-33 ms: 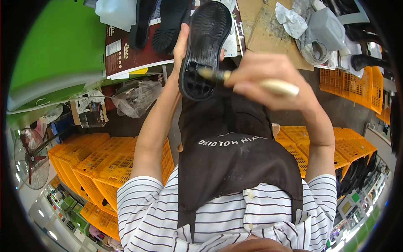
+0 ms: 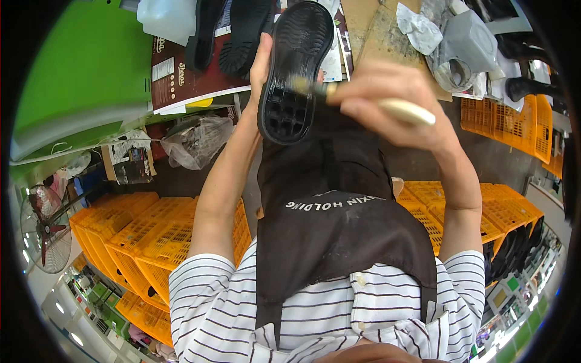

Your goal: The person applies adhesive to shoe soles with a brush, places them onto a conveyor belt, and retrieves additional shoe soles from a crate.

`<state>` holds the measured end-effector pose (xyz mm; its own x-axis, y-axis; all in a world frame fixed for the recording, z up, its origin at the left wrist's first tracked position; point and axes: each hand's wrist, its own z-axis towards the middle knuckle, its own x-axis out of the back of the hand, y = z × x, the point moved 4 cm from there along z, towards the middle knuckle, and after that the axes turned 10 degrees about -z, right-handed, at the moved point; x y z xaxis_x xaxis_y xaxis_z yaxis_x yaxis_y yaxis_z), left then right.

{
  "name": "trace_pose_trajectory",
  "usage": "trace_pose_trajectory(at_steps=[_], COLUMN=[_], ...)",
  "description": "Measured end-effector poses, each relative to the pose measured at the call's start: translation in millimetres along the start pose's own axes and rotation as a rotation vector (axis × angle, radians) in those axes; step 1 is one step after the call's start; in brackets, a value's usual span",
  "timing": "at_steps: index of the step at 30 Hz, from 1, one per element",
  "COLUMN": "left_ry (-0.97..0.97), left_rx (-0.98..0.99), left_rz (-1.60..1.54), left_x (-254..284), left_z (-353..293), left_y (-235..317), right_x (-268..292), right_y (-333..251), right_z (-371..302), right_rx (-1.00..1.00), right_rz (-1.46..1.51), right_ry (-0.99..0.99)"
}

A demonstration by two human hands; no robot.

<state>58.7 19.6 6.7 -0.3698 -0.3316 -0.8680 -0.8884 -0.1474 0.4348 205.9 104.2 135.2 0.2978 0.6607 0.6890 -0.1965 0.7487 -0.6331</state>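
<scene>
My left hand [image 2: 260, 65] holds a black shoe sole [image 2: 289, 115] from beneath, its thumb along the left edge and fingertips showing at the right edge. The sole's inner face is turned up, with a grid of square hollows at the near end and a ridged pattern at the far end. A wet sheen shows on its middle. Closed around a brush [image 2: 407, 112] with a pale handle, my right hand [image 2: 387, 100] is smeared by motion. The blurred bristles are over the middle of the sole, just beyond the grid.
More black soles [image 2: 247, 42] lie on a dark red printed sheet [image 2: 175, 78] at the far left, near a whitish plastic container [image 2: 166, 21]. A cloudy jug [image 2: 469, 45] and crumpled paper [image 2: 419, 29] sit far right. Orange crates [image 2: 157, 233] stand on both sides of me.
My right hand has moved the brush slightly away from me, from the gridded near end toward the middle of the sole. The left hand and sole stay in place.
</scene>
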Motion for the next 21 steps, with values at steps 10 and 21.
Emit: trace_pose_trajectory(at_steps=[10,21], left_ry=[-0.005,-0.021], left_rx=[-0.031,0.005], left_rz=[-0.084,-0.084], left_x=[-11.5,1.9], left_z=[17.6,18.4], left_y=[13.3,19.3], right_x=[23.0,16.1], right_y=[11.1,51.7], right_z=[-8.3,-55.1], right_rx=[-0.289,-0.62], right_rz=[0.32,0.644], right_ry=[0.176,0.547])
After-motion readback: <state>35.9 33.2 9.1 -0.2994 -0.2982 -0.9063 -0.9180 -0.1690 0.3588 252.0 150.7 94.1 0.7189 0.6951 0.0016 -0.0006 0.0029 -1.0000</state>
